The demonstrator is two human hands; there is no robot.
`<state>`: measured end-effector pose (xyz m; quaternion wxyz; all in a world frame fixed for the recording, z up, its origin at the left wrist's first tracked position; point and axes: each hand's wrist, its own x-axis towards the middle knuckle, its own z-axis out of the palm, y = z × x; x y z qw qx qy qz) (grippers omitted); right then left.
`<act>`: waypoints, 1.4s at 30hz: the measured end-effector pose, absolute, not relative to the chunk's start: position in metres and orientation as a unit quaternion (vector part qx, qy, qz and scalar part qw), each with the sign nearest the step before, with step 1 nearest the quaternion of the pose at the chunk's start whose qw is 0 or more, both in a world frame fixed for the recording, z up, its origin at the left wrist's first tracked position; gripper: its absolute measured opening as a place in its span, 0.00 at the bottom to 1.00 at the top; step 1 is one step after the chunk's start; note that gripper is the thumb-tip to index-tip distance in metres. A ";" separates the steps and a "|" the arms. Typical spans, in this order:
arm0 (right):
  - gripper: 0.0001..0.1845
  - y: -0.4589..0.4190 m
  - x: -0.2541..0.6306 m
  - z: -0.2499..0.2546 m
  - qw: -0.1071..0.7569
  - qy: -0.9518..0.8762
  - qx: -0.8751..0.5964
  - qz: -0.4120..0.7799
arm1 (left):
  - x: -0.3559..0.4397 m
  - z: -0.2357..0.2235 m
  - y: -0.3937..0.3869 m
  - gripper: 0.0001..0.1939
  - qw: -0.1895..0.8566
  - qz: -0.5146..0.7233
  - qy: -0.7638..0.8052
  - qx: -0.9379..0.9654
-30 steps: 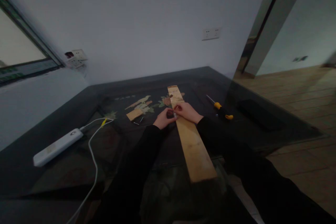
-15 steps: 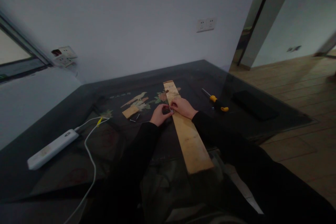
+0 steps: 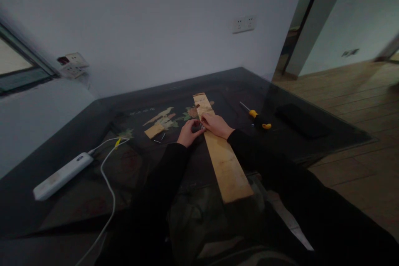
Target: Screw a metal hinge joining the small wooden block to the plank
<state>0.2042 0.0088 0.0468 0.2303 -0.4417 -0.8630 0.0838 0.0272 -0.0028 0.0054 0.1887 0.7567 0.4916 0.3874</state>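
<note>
Lying far left of the fingers, a power strip [image 3: 62,173] rests on the desk [image 3: 93,124]. Left hand [image 3: 188,132] and right hand [image 3: 216,124] pinch a small metal part, unclear, against the plank [image 3: 222,162], steadying it. Screwdriver [image 3: 257,117] lies right.

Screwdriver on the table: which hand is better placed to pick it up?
Probably the right hand: the screwdriver lies on its side of the plank, while the left hand sits across it.
</note>
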 end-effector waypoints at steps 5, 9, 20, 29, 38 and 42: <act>0.07 0.008 0.205 0.048 0.251 -0.857 -0.439 0.100 | 0.028 0.007 -0.004 0.19 0.236 0.392 0.484 0.746; 0.07 0.009 0.206 0.045 0.273 -0.847 -0.440 0.119 | 0.028 0.004 0.002 0.14 0.296 0.416 0.475 0.717; 0.07 0.015 0.206 0.038 0.308 -0.845 -0.421 0.118 | 0.032 0.007 0.011 0.14 0.424 0.435 0.489 0.626; 0.07 0.016 0.208 0.037 0.294 -0.859 -0.409 0.095 | 0.039 0.005 0.013 0.15 0.416 0.447 0.523 0.595; 0.03 0.024 0.204 0.033 0.460 -0.700 -0.401 0.370 | 0.043 0.012 0.008 0.15 0.443 0.427 0.538 0.577; 0.04 0.026 0.205 0.033 0.468 -0.619 -0.383 0.501 | 0.043 0.014 0.009 0.16 0.457 0.421 0.549 0.559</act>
